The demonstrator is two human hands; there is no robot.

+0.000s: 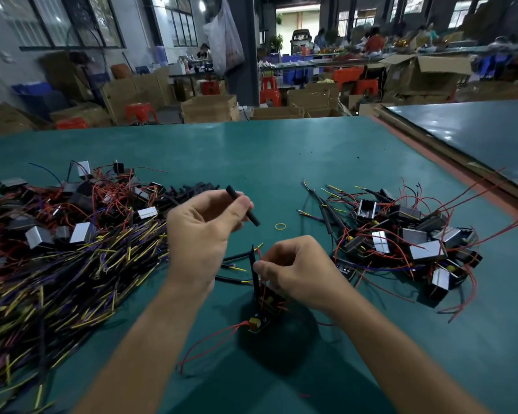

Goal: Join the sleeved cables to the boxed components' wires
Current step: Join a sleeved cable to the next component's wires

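Observation:
My left hand is raised over the green table and pinches a short black sleeve tube between thumb and fingers. Lower and to the right, my right hand pinches thin red wires and a black sleeved cable that rise from a small boxed component hanging below it. Red wires trail from that component down to the left. Two loose sleeved cables with yellow tips lie between my hands.
A big heap of yellow and purple cables and boxed parts covers the left. A smaller pile of joined components lies at the right. Loose black sleeves lie behind my left hand, a yellow rubber band near the middle.

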